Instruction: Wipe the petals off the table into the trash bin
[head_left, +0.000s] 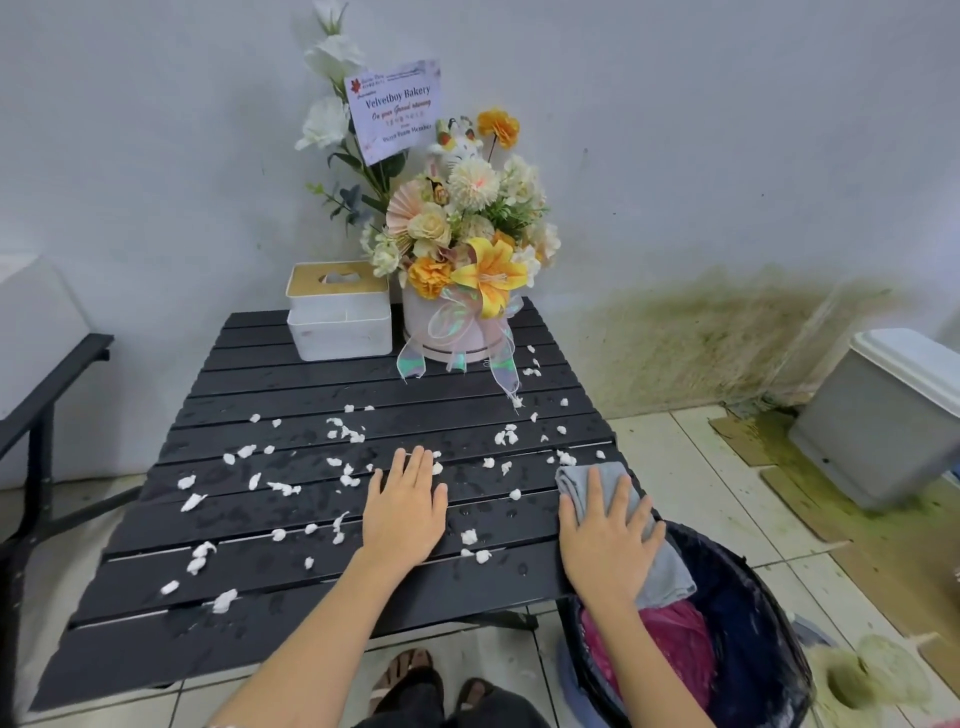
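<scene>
petals (343, 480): small white scraps strewn over most of the black slatted table (311, 613), thickest across the middle and the left side, a few near the right edge.
right fingers (618, 493): straight and a little spread, pressed flat on a grey cloth (587, 480); nothing curled round it.
right hand (605, 545): lies on the cloth at the table's right edge, the cloth's lower end hanging over the trash bin (753, 613).
left fingers (410, 467): straight, close together, flat on the slats among the petals.
left hand (404, 512): rests bare on the table, holding nothing.
how petals will handle: very light and soft, i'd say; the table looks wet, so they may stick and smear rather than slide, and could catch in the gaps between slats.
where to take hold: not by pinching; better to gather them under the cloth with a flat palm and sweep towards the right edge.
trash bin: dark-lined, just below that edge, something pink inside.
further back: flower box (457, 322) and white tissue box (340, 317), by the wall.
</scene>
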